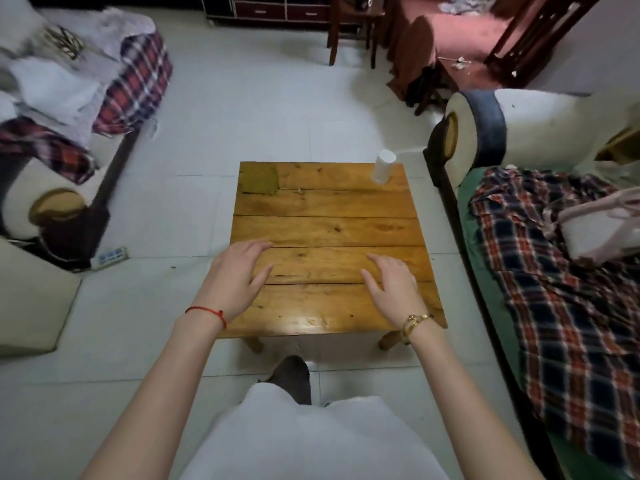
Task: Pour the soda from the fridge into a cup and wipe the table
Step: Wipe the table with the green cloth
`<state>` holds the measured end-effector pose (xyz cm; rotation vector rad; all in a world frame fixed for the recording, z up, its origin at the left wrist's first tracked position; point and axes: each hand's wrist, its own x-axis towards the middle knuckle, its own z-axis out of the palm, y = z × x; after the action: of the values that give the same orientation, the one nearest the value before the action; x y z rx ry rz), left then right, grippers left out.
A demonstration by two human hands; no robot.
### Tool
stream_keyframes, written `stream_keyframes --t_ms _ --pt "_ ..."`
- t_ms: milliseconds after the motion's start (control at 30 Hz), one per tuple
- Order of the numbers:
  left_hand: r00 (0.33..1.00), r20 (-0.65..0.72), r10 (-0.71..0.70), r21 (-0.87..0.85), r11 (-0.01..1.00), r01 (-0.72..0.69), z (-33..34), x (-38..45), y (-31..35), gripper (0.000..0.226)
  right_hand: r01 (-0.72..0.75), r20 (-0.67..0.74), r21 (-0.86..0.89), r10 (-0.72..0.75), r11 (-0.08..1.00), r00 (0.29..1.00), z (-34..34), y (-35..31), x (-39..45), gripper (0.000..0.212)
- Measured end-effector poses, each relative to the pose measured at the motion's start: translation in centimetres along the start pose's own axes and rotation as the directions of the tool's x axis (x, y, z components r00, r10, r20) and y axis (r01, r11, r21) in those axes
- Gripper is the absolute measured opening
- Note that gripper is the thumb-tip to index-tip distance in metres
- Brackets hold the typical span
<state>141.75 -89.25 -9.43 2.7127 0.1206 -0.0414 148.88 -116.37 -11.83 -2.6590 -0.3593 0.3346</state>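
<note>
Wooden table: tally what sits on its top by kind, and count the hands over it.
White cup, upside down at the far right corner of the wooden table: 1
Olive-green cloth, flat at the far left corner: 1
Hands, left hand and right hand, both holding nothing: 2
Total: 4

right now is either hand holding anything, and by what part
Nothing is held. The left hand and right hand hover open over the wooden table, fingers spread; the white cup stands untouched.
</note>
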Motion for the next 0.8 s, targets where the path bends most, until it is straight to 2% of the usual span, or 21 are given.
stream_keyframes --t_ms 267,433,600,800 --pt "0.997 -0.042 -0.065 -0.005 0.998 0.065 -1.4 7.2 -3.1 0.044 0.093 -0.017 -0.006 -0.093 0.996 0.996 -1.1 -2.2 9.1 0.047" --pt "0.996 -0.047 -0.07 -0.001 0.998 0.07 -2.1 12.4 -5.4 0.042 0.08 -0.037 0.032 -0.079 0.996 0.996 -1.8 -3.5 14.4 0.046" --pt "0.987 -0.04 -0.153 -0.072 0.986 0.15 -1.3 16.6 -8.2 0.04 -0.008 0.018 0.161 0.005 0.987 1.0 0.1 -4.0 18.8 0.039" --pt "0.95 -0.011 -0.313 -0.247 0.921 0.301 2.0 21.3 -12.3 0.035 -0.115 0.172 0.222 0.078 0.968 0.982 4.5 -4.4 25.6 0.031"
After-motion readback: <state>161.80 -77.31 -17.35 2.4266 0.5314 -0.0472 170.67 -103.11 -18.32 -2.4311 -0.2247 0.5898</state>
